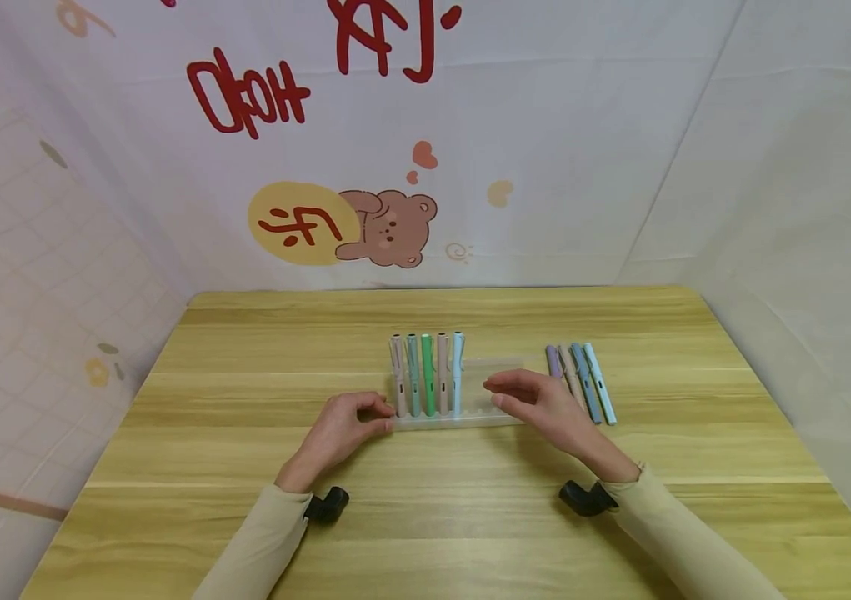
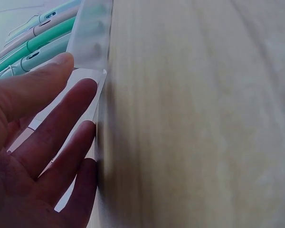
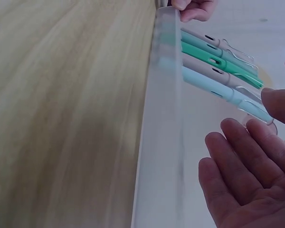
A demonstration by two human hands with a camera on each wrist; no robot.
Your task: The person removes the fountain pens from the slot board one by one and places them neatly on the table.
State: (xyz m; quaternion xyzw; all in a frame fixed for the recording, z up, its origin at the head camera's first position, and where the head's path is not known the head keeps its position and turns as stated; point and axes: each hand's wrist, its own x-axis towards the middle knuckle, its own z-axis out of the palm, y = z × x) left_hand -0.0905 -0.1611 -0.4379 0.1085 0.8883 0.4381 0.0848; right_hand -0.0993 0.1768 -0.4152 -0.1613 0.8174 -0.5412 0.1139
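Observation:
A translucent pen stand (image 1: 463, 421) holds several capped pens upright in its left part: greyish-pink, teal, a bright green pen (image 1: 428, 375), another greyish-pink, and a light blue pen (image 1: 458, 375) nearest the middle. My left hand (image 1: 342, 429) pinches the stand's left end between thumb and index finger, its other fingers (image 2: 52, 128) extended beside it. Over the right part of the stand is my right hand (image 1: 545, 408), thumb apart from the loosely bent fingers (image 3: 247, 156) and nothing held. Behind that hand several more pens (image 1: 583, 383) lie side by side on the table, partly covered by it.
The wooden table (image 1: 425, 517) runs back to a white printed wall cloth (image 1: 545, 167), with more cloth on both sides. Each wrist carries a black camera mount, the left mount (image 1: 327, 505) and the right mount (image 1: 586, 498).

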